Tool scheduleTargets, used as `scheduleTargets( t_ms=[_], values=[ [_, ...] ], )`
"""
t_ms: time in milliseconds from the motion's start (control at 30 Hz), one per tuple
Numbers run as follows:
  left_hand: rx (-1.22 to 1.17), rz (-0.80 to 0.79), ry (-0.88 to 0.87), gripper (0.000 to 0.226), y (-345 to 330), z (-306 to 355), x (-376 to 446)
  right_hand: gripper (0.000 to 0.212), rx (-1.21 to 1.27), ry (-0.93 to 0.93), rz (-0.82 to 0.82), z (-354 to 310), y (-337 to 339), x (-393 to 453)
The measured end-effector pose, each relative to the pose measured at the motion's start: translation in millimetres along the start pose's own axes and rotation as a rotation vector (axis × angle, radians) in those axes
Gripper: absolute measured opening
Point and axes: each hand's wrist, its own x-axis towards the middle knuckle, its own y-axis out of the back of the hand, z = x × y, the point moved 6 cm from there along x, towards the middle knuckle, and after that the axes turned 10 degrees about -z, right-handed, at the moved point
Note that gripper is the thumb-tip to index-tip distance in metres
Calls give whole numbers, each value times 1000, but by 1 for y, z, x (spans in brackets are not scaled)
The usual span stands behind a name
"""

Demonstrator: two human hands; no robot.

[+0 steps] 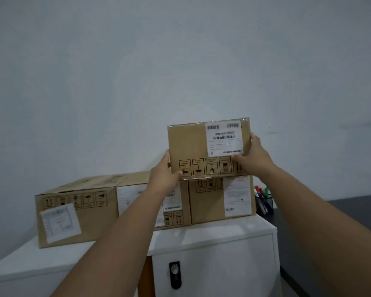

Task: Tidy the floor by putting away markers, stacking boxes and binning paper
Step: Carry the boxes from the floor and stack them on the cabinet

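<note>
I hold a small brown cardboard box [193,146] with a white barcode label, gripped on both sides by my left hand [165,173] and my right hand [253,157]. Its bottom edge is at the top of another brown box [206,202] standing on a white cabinet [212,234]; I cannot tell whether they touch. A larger brown box [77,206] lies to the left on the cabinet. Between them a third box [137,196] is partly hidden by my left forearm. Several markers stand in a black mesh cup [264,202] at the right.
A plain pale wall rises right behind the boxes. The cabinet has a door with a black lock [175,274] below its top. A dark desk surface [330,215] lies to the right, beside and behind the cabinet.
</note>
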Motion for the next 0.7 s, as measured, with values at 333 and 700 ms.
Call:
scheduleTargets(
  t_ms=[333, 700],
  values=[
    [-5, 82, 21, 46, -35, -12, 45, 75, -23, -106, 102, 86, -11, 42],
    [151, -29, 73, 50, -62, -38, 69, 20, -127, -265, 90, 145, -30, 69]
  ],
)
